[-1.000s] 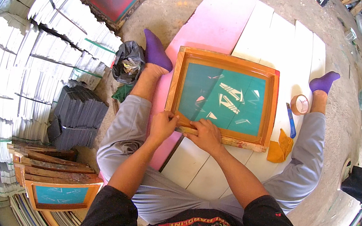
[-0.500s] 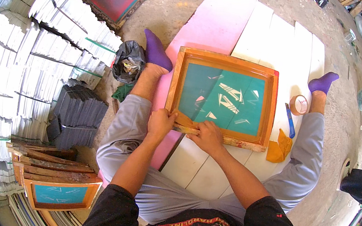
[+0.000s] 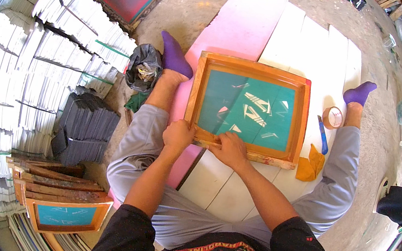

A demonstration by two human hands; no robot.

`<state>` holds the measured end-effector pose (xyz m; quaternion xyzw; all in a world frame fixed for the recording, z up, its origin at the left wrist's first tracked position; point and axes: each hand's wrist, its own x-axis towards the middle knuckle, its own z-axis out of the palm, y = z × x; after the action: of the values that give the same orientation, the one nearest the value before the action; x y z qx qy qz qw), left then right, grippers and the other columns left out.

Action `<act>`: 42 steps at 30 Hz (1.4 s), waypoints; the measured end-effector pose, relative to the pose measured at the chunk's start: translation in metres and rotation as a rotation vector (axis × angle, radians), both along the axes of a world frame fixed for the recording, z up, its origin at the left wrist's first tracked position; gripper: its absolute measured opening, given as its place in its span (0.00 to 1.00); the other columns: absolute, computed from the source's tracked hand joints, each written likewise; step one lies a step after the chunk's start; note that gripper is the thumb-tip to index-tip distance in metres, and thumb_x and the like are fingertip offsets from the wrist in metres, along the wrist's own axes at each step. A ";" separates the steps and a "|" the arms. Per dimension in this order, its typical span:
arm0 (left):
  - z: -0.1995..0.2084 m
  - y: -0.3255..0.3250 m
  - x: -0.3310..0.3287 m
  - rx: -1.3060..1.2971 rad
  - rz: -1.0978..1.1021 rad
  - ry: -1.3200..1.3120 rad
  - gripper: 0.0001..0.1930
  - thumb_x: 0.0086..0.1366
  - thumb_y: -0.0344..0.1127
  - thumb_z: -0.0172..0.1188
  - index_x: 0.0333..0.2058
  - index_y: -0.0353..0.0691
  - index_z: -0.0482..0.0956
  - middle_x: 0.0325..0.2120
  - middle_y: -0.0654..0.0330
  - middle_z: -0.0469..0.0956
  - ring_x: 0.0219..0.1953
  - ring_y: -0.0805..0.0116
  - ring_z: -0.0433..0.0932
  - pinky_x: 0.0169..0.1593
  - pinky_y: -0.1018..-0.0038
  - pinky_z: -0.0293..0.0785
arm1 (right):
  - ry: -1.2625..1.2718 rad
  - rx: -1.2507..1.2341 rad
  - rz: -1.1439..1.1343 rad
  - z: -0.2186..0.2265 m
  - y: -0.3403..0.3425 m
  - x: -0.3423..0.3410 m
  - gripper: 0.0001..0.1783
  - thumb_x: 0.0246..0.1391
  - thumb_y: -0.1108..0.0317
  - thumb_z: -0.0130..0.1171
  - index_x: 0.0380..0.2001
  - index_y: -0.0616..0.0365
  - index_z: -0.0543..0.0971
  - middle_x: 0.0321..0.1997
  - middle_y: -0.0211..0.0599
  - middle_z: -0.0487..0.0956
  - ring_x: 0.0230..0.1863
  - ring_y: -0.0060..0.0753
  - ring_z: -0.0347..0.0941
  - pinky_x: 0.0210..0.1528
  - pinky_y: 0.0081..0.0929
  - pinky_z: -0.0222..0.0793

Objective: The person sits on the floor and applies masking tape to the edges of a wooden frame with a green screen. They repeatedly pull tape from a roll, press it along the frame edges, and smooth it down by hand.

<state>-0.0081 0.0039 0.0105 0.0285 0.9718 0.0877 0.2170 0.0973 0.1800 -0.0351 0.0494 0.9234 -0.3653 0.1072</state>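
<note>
- The wooden frame (image 3: 302,123) lies flat on white boards (image 3: 334,57) and a pink board (image 3: 252,5), between the person's spread legs (image 3: 141,133).
- It sits just beyond the hands, its near left corner closest to them.
- The left hand (image 3: 179,134) is at that corner, fingers curled inward; the right hand (image 3: 230,148) lies on the near rail, just right of it, thumb pointing left.
- The hands are close together but apart; whether either is clamped on the wood or pinches something small, I cannot tell.
- The frame is orange-brown, four-sided, with a scuffed, stained near rail and a red mark at its far right corner.
- Its mesh (image 3: 234,107) is teal and partly see-through, board seams showing beneath.
- Two larger pale striped shapes (image 3: 259,104) stand near the middle, with small slivers and triangles around them.
- Right of the frame lie a blue-handled tool (image 3: 323,136), a tape roll (image 3: 333,117) and a mustard-coloured piece (image 3: 311,163).
</note>
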 end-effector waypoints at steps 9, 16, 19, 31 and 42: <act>-0.001 0.004 0.005 -0.142 -0.118 0.039 0.20 0.66 0.51 0.59 0.34 0.37 0.86 0.33 0.44 0.85 0.38 0.44 0.87 0.41 0.51 0.83 | -0.019 0.016 0.021 -0.002 -0.011 -0.010 0.25 0.51 0.44 0.68 0.38 0.57 0.84 0.43 0.47 0.81 0.51 0.52 0.76 0.53 0.50 0.73; -0.001 0.005 0.008 -0.102 -0.084 0.048 0.19 0.66 0.50 0.59 0.35 0.37 0.85 0.33 0.44 0.85 0.38 0.44 0.87 0.41 0.51 0.83 | 0.017 0.043 0.020 -0.007 -0.011 -0.010 0.25 0.49 0.44 0.71 0.37 0.55 0.84 0.42 0.38 0.80 0.49 0.46 0.76 0.51 0.41 0.74; -0.001 0.005 0.011 -0.094 -0.083 0.060 0.18 0.65 0.49 0.61 0.35 0.37 0.85 0.33 0.44 0.85 0.38 0.44 0.86 0.41 0.51 0.83 | 0.003 0.011 0.010 -0.004 -0.009 -0.010 0.24 0.49 0.45 0.71 0.37 0.55 0.84 0.41 0.38 0.80 0.49 0.45 0.76 0.51 0.41 0.74; -0.006 0.007 0.011 -0.123 -0.073 0.060 0.16 0.64 0.46 0.61 0.36 0.37 0.84 0.33 0.45 0.86 0.38 0.44 0.87 0.40 0.52 0.84 | 0.016 0.026 0.022 -0.006 -0.009 -0.010 0.25 0.48 0.43 0.71 0.40 0.52 0.85 0.41 0.38 0.80 0.50 0.45 0.76 0.50 0.42 0.74; -0.006 0.008 0.012 -0.120 -0.073 0.071 0.13 0.64 0.43 0.59 0.35 0.38 0.84 0.32 0.45 0.85 0.37 0.44 0.87 0.40 0.51 0.84 | 0.118 0.112 0.040 0.001 0.000 -0.006 0.29 0.49 0.40 0.69 0.43 0.53 0.86 0.40 0.38 0.79 0.48 0.45 0.75 0.49 0.42 0.74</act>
<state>0.0039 0.0124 0.0046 0.0538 0.9807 0.0204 0.1868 0.0913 0.1801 -0.0346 0.0150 0.9479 -0.3130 0.0568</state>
